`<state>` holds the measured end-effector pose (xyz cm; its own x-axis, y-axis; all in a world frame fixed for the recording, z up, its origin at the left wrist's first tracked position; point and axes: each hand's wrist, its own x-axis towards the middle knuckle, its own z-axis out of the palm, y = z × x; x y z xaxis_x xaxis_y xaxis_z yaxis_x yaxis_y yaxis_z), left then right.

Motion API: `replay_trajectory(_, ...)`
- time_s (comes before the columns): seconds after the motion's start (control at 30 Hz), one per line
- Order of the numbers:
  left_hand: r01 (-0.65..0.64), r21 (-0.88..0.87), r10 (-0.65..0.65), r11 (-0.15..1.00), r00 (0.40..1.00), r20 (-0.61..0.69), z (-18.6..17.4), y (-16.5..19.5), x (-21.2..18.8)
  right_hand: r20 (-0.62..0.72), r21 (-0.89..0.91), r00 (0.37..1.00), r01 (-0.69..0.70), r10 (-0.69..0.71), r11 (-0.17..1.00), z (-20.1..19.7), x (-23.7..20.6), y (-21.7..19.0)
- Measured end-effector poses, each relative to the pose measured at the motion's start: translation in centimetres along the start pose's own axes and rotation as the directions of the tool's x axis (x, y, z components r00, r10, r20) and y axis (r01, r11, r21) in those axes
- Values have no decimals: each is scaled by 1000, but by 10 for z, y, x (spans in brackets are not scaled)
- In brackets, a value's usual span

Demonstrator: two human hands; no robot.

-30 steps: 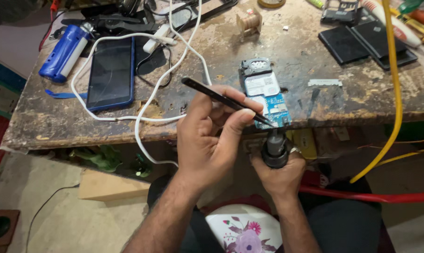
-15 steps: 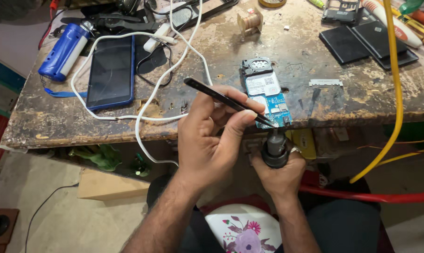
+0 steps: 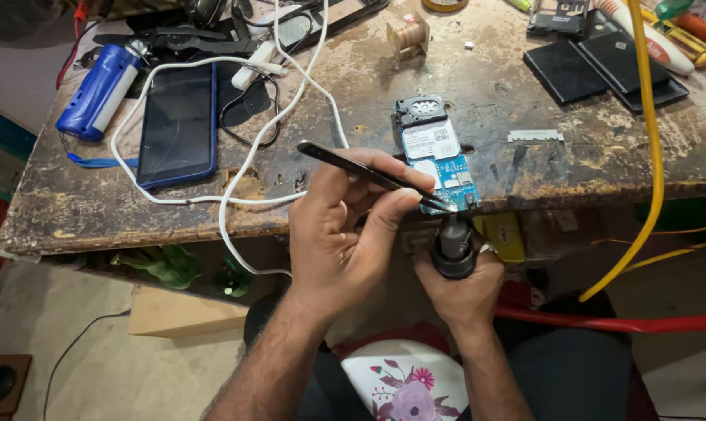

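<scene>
tweezer tips: the point of the black tweezers where it meets the circuit board is too small to make out
black tool: its body sits mostly buried in the right hand
yellow hose: cut off at the top edge
white cable: its far end is lost among clutter

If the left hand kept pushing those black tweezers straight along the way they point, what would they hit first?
Most likely the blue circuit board: the left hand aims the tweezers at its near edge, tips seemingly almost touching it.
</scene>
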<state>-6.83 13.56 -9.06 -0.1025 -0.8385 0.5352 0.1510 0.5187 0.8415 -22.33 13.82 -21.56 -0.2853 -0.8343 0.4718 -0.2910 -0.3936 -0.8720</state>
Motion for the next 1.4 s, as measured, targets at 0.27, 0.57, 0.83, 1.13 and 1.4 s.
replay_trajectory(0.27, -16, -2, 16, 1000, 1000, 2, 0, -2, -1, -9, -36, 999, 34, -34, 999, -1, 1, -1)
replay_trajectory(0.57, -1, -23, 1, 1000, 1000, 5, -1, -3, -2, 13, 10, 999, 33, -33, 999, 0, 2, -2)
replay_trajectory(0.83, -5, -27, 5, 1000, 1000, 0, 2, -3, -1, 5, -29, 1000, 30, -30, 999, -2, 3, -2)
replay_trajectory(1.13, -22, -10, 22, 1000, 1000, 6, 1, -3, -1, 8, 12, 1000, 27, -27, 1000, -3, 5, -7)
replay_trajectory(1.4, -14, -9, 15, 1000, 1000, 7, 0, -3, -1, 18, 8, 1000, 13, -14, 1000, -3, 3, -4)
